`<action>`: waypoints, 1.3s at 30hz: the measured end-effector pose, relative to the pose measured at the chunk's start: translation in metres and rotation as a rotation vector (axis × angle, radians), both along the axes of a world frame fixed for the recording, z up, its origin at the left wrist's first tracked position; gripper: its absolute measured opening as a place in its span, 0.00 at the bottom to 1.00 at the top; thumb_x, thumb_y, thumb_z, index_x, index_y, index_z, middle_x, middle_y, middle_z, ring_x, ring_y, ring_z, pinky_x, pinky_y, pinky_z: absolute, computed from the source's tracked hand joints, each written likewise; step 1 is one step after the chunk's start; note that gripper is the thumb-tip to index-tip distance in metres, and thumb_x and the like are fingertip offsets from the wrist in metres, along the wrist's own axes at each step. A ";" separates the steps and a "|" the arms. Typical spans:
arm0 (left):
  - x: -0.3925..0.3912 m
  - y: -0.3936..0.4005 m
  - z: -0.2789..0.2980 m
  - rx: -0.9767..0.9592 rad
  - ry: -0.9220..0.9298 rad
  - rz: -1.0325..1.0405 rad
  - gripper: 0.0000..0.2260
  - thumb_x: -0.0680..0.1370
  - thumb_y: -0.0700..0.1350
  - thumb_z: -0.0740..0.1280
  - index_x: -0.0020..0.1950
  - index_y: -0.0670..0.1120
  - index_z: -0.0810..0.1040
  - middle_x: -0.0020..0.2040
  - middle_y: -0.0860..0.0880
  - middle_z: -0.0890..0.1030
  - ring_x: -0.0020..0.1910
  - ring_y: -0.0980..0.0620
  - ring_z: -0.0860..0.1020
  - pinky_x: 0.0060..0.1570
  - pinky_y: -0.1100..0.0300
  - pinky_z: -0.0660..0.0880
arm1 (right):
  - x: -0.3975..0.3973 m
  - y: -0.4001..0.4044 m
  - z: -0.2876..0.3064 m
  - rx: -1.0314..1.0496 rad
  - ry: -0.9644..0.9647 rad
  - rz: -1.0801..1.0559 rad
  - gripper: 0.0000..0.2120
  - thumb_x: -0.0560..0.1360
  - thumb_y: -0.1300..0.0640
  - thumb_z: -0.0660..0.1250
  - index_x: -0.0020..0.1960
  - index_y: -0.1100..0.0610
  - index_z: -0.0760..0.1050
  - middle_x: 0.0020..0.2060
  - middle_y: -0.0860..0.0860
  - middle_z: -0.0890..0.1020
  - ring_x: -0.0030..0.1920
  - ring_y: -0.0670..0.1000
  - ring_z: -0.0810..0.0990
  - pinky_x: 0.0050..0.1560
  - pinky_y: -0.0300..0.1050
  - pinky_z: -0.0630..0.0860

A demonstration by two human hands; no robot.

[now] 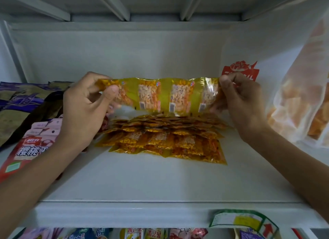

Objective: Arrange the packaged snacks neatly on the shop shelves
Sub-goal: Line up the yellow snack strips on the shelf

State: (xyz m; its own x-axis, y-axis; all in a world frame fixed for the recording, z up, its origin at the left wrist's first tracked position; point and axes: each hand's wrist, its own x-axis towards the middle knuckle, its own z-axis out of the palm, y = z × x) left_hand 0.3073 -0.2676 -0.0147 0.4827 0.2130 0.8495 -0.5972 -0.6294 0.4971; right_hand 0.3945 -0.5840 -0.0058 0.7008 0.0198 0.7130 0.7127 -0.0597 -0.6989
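A strip of joined yellow snack packets (pixel 156 96) hangs stretched out above the white shelf (pixel 151 181). My left hand (pixel 87 107) pinches its left end between thumb and fingers. My right hand (pixel 236 99) pinches its right end. Directly below the strip, a flat pile of the same yellow packets (pixel 165 137) lies on the shelf, spreading toward the front.
Pink-and-red snack bags (pixel 30 149) and dark purple bags (pixel 21 99) lie at the left. A red packet (pixel 240 73) stands behind my right hand. Clear bags of orange snacks (pixel 302 99) hang at the right. More packets (pixel 160 233) show on the shelf below, with a price label (pixel 240 219) on the edge.
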 end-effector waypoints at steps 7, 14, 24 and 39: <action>-0.008 0.000 0.005 0.039 -0.051 -0.070 0.07 0.84 0.43 0.68 0.51 0.43 0.85 0.51 0.47 0.87 0.53 0.52 0.86 0.58 0.53 0.81 | 0.005 -0.007 -0.003 0.074 0.053 0.195 0.12 0.81 0.51 0.69 0.48 0.60 0.77 0.41 0.57 0.86 0.48 0.55 0.87 0.56 0.55 0.83; -0.002 0.007 0.003 0.284 0.003 -0.005 0.27 0.75 0.34 0.76 0.71 0.52 0.77 0.73 0.50 0.71 0.71 0.46 0.76 0.68 0.49 0.77 | 0.007 -0.006 -0.008 -0.034 0.003 0.232 0.24 0.76 0.77 0.68 0.61 0.51 0.74 0.52 0.50 0.78 0.50 0.46 0.82 0.47 0.45 0.80; -0.007 0.006 0.000 0.399 -0.165 0.188 0.09 0.74 0.32 0.76 0.48 0.44 0.83 0.49 0.48 0.84 0.50 0.53 0.80 0.55 0.61 0.73 | -0.007 -0.014 -0.003 -0.281 -0.167 0.056 0.13 0.77 0.69 0.73 0.52 0.52 0.84 0.48 0.45 0.88 0.53 0.47 0.86 0.55 0.49 0.80; -0.020 0.011 0.007 0.337 -0.147 0.175 0.06 0.78 0.45 0.77 0.51 0.44 0.84 0.48 0.49 0.85 0.48 0.45 0.82 0.49 0.46 0.78 | -0.016 -0.024 0.003 -0.290 -0.190 0.027 0.07 0.76 0.67 0.74 0.53 0.61 0.83 0.51 0.54 0.88 0.58 0.50 0.85 0.64 0.56 0.79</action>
State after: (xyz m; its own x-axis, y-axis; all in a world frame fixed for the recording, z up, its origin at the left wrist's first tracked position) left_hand 0.2872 -0.2571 -0.0073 0.3322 -0.0204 0.9430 -0.5156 -0.8411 0.1634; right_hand 0.3789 -0.6078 -0.0031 0.5522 0.2575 0.7929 0.8328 -0.2155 -0.5100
